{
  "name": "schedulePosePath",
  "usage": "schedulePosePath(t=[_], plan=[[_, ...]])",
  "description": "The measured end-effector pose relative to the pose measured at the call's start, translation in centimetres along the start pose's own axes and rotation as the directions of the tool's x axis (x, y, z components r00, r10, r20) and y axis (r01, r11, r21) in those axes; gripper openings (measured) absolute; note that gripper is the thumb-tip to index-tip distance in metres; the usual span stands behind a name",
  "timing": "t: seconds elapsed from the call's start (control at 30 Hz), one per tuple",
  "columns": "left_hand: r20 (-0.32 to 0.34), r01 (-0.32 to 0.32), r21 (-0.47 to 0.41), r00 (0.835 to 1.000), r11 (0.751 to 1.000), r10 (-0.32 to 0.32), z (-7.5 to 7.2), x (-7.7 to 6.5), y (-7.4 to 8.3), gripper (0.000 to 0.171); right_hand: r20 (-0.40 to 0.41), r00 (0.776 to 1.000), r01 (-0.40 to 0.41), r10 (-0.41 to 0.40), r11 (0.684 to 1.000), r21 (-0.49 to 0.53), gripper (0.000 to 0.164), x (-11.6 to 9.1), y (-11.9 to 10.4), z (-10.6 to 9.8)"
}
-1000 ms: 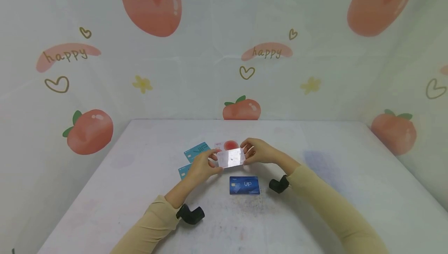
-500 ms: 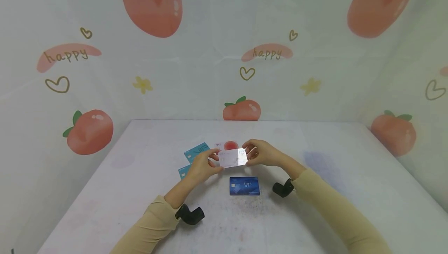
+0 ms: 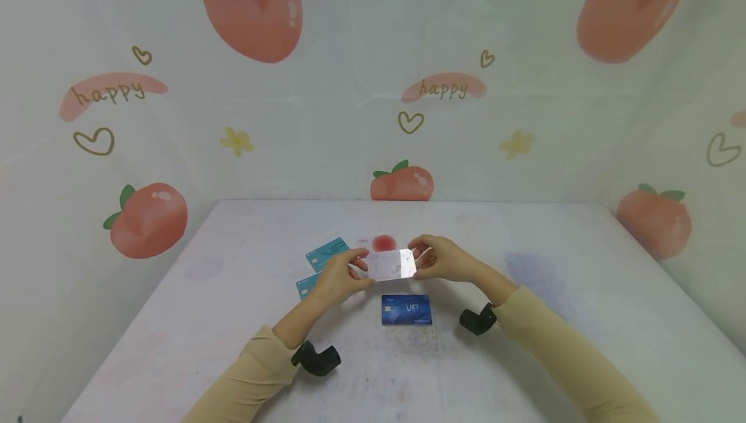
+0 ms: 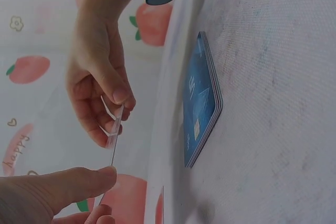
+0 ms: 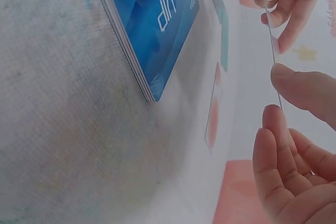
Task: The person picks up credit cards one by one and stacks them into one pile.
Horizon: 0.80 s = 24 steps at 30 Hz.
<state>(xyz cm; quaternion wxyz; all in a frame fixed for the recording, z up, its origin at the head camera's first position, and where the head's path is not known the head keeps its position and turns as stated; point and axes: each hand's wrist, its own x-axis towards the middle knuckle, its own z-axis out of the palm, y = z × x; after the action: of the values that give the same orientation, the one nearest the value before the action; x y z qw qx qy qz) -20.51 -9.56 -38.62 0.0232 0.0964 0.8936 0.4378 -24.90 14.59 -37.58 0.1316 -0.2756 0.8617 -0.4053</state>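
A pale, glossy card (image 3: 384, 266) is held up above the table between both hands, seen nearly edge-on in the wrist views. My left hand (image 3: 338, 278) pinches its left end between thumb and fingers. At the right end, my right hand (image 3: 445, 260) grips the card with thumb and fingertips. Below them lies a neat stack of cards topped by a blue VIP card (image 3: 406, 310); the stacked edges show in the left wrist view. Behind the held card, a clear-edged card with a red circle (image 3: 384, 243) is partly covered.
Two teal cards lie left of the stack, one VIP card (image 3: 326, 254) farther back and another teal card (image 3: 306, 285) partly behind the left hand. A black wrist-worn piece (image 3: 317, 358) hangs at the left cuff, another (image 3: 478, 319) at the right. A printed curtain (image 3: 326, 118) stands behind the white table (image 3: 233, 319).
The held card and the right hand have shifted a little to the right. The left hand has moved only slightly the same way, and the bright glare on the card has slid toward its right end.
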Motion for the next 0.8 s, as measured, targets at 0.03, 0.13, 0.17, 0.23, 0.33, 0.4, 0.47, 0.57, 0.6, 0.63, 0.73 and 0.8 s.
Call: schedulePosePath(t=[0.03,0.13,0.17,0.23,0.33,0.4,0.47,0.57,0.6,0.63,0.73,0.8], plan=[[0.003,0.002,-0.003,1.000,1.000,-0.002,0.0,0.0,0.0,0.057,-0.001,1.000,0.001,-0.001,1.000,0.000,0.048,-0.1,0.0,0.0],[0.008,0.005,-0.008,1.000,1.000,-0.004,0.1,0.0,0.0,0.058,-0.003,1.000,-0.012,0.012,1.000,-0.006,0.049,-0.3,-0.1,0.0],[0.010,0.005,-0.009,1.000,1.000,-0.005,0.1,0.0,0.0,0.058,-0.004,1.000,-0.020,0.020,1.000,-0.007,0.049,-0.4,-0.1,0.0],[0.011,0.007,-0.014,1.000,1.000,-0.007,0.2,0.0,0.1,0.057,-0.006,0.999,-0.034,0.034,0.999,-0.007,0.049,-0.5,-0.2,-0.1],[0.014,0.009,-0.019,1.000,1.000,-0.009,0.3,-0.1,0.1,0.057,-0.008,0.999,-0.048,0.048,0.999,-0.005,0.050,-0.7,-0.2,-0.1],[0.019,0.015,-0.022,1.000,1.000,-0.014,0.3,-0.1,0.2,0.057,-0.009,0.999,-0.044,0.043,0.999,-0.002,0.050,-0.9,-0.2,-0.2],[0.024,0.019,-0.026,1.000,0.999,-0.018,0.3,-0.1,0.3,0.058,-0.011,0.999,-0.038,0.038,0.999,0.000,0.050,-1.1,-0.2,-0.2],[0.035,0.007,-0.035,0.999,0.999,-0.006,0.4,-0.1,0.4,0.059,-0.017,0.999,-0.032,0.032,0.999,-0.007,0.050,-1.3,0.0,-0.2],[0.037,0.003,-0.039,0.999,0.999,-0.001,0.4,-0.1,0.4,0.059,-0.020,0.999,-0.032,0.031,0.999,-0.009,0.050,-1.4,0.0,-0.2],[0.039,-0.004,-0.044,0.999,0.999,0.006,0.4,-0.1,0.4,0.059,-0.023,0.999,-0.030,0.030,0.999,-0.010,0.050,-1.5,0.0,-0.3],[0.043,-0.017,-0.063,0.999,0.998,0.020,0.5,-0.1,0.3,0.058,-0.030,0.999,-0.028,0.027,0.999,-0.019,0.050,-1.7,0.1,-0.3],[0.046,-0.033,-0.070,0.998,0.997,0.036,0.5,-0.1,0.3,0.058,-0.033,0.999,-0.021,0.020,1.000,-0.018,0.050,-1.8,0.2,-0.3]])
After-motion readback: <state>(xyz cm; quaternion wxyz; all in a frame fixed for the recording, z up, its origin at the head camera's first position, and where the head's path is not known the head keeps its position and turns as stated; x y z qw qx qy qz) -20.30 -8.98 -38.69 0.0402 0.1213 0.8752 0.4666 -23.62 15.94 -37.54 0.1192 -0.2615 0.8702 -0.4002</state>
